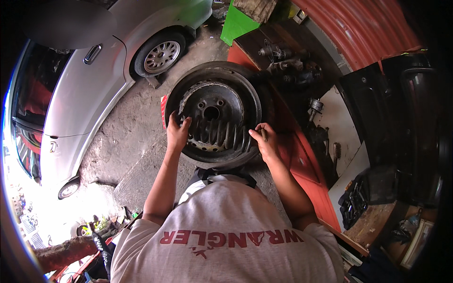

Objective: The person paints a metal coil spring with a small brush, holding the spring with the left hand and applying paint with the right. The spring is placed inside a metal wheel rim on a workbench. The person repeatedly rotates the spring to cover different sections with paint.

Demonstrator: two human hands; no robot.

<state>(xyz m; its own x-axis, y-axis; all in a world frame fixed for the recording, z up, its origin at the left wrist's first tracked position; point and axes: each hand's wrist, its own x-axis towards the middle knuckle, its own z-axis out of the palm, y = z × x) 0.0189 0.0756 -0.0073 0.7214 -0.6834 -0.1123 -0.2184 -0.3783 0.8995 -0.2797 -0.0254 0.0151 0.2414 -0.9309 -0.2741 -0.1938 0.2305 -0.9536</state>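
Observation:
A dark coil spring lies sideways across a wheel with a steel rim and black tyre, in front of my body. My left hand is closed around the dark left end of the spring, thumb toward the coils. At the spring's other end, my right hand is closed with a short brownish rod between its fingers. The right thumb reaches close to the last coil; I cannot tell whether it touches. Bolt holes and a round centre hole show in the rim beyond the spring.
A silver car stands at the left. On my right is a red panel beside a bench bearing greasy metal parts and a brush. Large black panels lean farther right. Rough concrete floor shows between car and wheel.

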